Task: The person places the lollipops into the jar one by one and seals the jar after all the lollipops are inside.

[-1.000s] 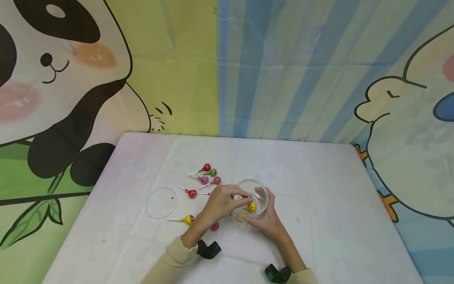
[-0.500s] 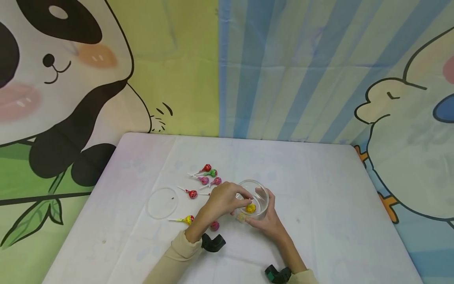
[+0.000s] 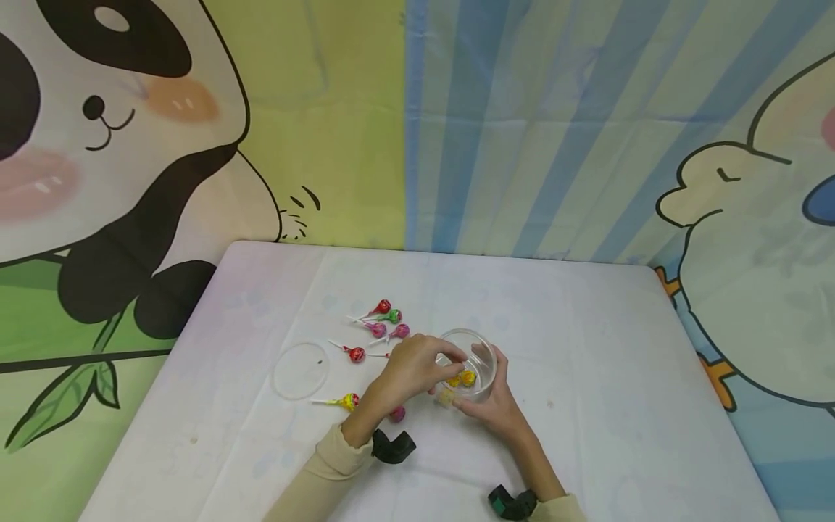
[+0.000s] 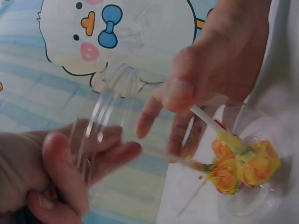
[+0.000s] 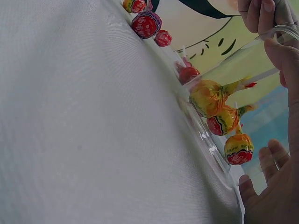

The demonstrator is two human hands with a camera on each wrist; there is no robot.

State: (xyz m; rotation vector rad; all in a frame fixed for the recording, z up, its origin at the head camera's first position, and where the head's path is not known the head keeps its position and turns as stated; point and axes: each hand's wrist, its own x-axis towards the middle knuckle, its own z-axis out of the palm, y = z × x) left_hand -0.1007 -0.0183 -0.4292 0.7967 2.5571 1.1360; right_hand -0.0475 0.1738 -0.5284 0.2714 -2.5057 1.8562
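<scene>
Head view: the right hand (image 3: 497,406) cups a clear jar (image 3: 471,362) right of the scattered lollipops (image 3: 381,322) on the table (image 3: 587,435). Left wrist view: the left hand (image 4: 219,70) pinches a yellow lollipop's (image 4: 224,175) stick inside the jar. Right wrist view: right fingers spread along the jar's wall.

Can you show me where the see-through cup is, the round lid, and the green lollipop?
see-through cup (image 3: 481,341), head view, on its far rim.
round lid (image 3: 300,370), head view, on its flat middle.
green lollipop (image 3: 393,316), head view, on its wrapped head.

Clear round lid (image 3: 299,370) lies flat on white table (image 3: 607,406); cartoon backdrop (image 3: 522,123) behind.
</scene>
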